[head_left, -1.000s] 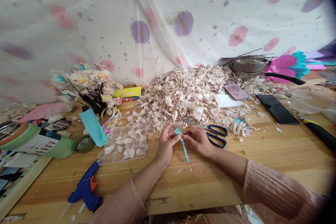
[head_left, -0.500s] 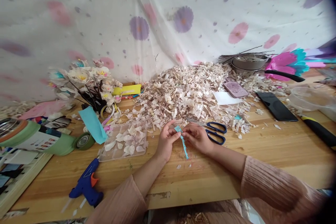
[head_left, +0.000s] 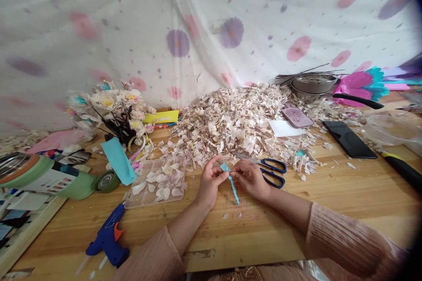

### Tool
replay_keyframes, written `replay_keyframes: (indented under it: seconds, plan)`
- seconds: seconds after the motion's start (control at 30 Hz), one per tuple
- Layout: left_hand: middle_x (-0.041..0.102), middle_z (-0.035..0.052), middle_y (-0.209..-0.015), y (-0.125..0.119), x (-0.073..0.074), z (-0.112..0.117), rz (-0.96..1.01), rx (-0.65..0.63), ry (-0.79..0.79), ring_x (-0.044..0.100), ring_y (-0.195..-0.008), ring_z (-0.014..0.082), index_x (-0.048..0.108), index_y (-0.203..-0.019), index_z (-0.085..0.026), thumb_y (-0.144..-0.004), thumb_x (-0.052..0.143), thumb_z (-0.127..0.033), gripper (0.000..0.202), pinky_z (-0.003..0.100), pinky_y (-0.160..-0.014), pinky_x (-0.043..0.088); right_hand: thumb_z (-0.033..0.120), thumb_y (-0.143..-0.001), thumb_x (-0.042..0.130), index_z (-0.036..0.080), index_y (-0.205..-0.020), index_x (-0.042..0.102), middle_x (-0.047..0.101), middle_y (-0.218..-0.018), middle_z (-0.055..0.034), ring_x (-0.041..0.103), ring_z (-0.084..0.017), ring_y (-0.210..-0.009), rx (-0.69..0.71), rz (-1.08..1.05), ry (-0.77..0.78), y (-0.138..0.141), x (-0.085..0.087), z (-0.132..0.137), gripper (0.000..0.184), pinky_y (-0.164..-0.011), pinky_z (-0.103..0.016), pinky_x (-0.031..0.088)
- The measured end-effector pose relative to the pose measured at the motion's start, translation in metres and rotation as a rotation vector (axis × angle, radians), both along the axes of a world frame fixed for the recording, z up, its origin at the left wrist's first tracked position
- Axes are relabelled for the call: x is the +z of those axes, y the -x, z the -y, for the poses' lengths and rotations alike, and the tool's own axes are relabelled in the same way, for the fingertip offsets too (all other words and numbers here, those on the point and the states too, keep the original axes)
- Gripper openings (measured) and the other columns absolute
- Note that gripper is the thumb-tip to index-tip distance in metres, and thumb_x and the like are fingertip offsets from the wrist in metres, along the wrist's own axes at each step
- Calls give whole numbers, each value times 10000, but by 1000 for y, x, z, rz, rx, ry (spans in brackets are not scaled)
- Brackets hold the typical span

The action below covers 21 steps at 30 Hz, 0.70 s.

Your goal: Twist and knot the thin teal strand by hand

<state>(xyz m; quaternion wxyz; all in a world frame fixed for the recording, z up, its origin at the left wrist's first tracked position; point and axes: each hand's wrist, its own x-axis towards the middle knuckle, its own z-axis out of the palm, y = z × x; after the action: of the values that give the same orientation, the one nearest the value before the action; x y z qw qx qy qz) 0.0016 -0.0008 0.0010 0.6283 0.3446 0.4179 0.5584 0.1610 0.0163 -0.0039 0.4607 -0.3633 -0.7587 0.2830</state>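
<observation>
A person in ribbed pink sleeves worked a blue strip with both bare hands above a wooden table. The left hand was nearly closed, its thumb and fingers pinching the strip near its wide, fringed top. The right hand, fingers curled in, gripped it just beside, fingertips close to those of the left. From between the hands the narrow, crinkled end of the strip slanted down toward the table's near edge; whether its tip touched the wood could not be told.

Blue-handled scissors lay just beyond the right hand, blades pointing toward a broad heap of pale petals. A white card and a pink case rested on the heap's right side, near a black phone. Behind stood a pan with a black handle, twigs lying beside its far rim.

To the left of the hands, a clear tray held loose petals, with a sheet of blue paper leaning at its corner. A blue glue gun lay nearer the person. Farther left, a green bottle rested on its side, below a bunch of handmade flowers.
</observation>
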Motion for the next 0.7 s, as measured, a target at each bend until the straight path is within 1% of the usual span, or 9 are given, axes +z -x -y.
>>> replay_keyframes:
  seconds: [0.17, 0.4, 0.53, 0.7]
  plan:
    - [659, -30, -688, 0, -1, 1, -3, -19, 1, 598, -681, 125, 556, -1226, -192, -663, 793, -202, 611, 253, -727, 424, 414, -958, 494, 195, -699, 595, 599, -653, -43, 538, -176, -633, 35, 40, 17, -2, 3, 0, 354, -617, -309, 413]
    - [694, -4, -761, 0, 0, 1, 0, -2, 0, 634, -775, 155, 580, -1199, -203, -650, 805, -230, 594, 279, -797, 441, 431, -993, 389, 206, -634, 492, 517, -626, -25, 484, -169, -621, 69, 80, 17, -3, 6, 1, 436, -613, -301, 390]
    - [670, -17, -710, -1, 1, 1, -8, -12, -14, 625, -725, 152, 590, -1194, -199, -654, 797, -212, 578, 280, -757, 443, 411, -999, 365, 211, -640, 454, 496, -636, -20, 467, -163, -618, 61, 91, 4, -2, 6, 0, 420, -612, -296, 386]
    - [690, -5, -733, 0, 0, 1, -32, -61, -29, 619, -722, 145, 560, -1229, -192, -674, 789, -208, 600, 270, -741, 434, 395, -993, 348, 218, -595, 375, 435, -592, 1, 412, -148, -570, 45, 105, -1, 0, 4, 0, 437, -576, -286, 344]
